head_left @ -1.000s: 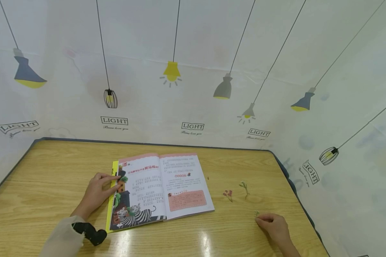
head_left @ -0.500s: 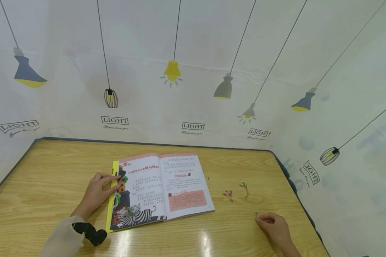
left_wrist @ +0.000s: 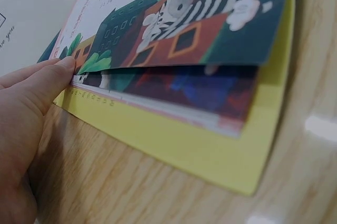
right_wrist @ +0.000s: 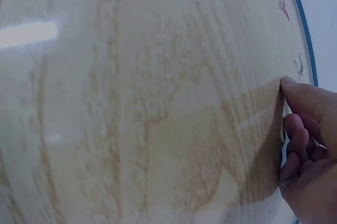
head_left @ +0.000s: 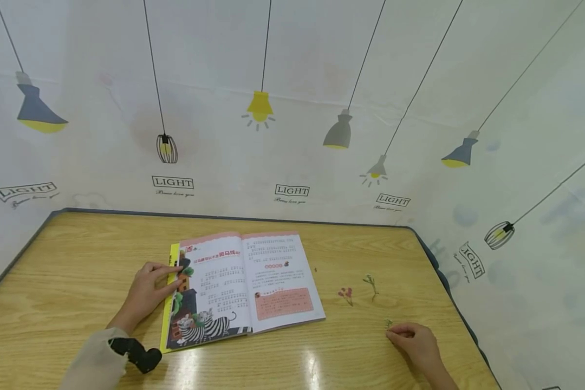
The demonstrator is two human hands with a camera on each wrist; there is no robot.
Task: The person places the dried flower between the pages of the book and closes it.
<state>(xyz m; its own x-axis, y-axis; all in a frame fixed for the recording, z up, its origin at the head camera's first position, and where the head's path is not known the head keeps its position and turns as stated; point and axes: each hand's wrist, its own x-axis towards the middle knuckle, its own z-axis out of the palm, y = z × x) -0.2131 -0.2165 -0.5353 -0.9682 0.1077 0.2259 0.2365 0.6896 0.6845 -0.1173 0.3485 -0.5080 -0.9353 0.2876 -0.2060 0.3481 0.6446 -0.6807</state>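
Facing you, a pale backdrop (head_left: 292,49) with printed lamps (head_left: 338,132) stands behind the far edge and along both sides, so your reach is bounded there by the blue rim (head_left: 239,218). In front of it the wood-grain table (head_left: 92,244) spreads towards you, with a wide stretch of wood left of the book and another between the book and your right hand. The open book (head_left: 273,287) lies left of the middle, slightly turned. Only the left wrist view shows its near corner from the side: the upper pages (left_wrist: 121,37) rise off those below, leaving a gap, and a yellow sheet (left_wrist: 226,161) juts out underneath. Your left hand (head_left: 146,290) comes in from the lower left, fingers extended, tips touching the left page edge; whether they also pinch it you cannot tell. Your right hand (head_left: 414,344) lies low at the right, thumb and forefinger pinching a small green sprig (head_left: 388,323); the right wrist view shows the other fingers curled beneath, but hides that sprig. Just beyond are a white-tipped sprig (head_left: 370,283) and, nearer the book, a red flower sprig (head_left: 345,295). A tiny brown speck (head_left: 315,270) sits just beside the book's right edge.
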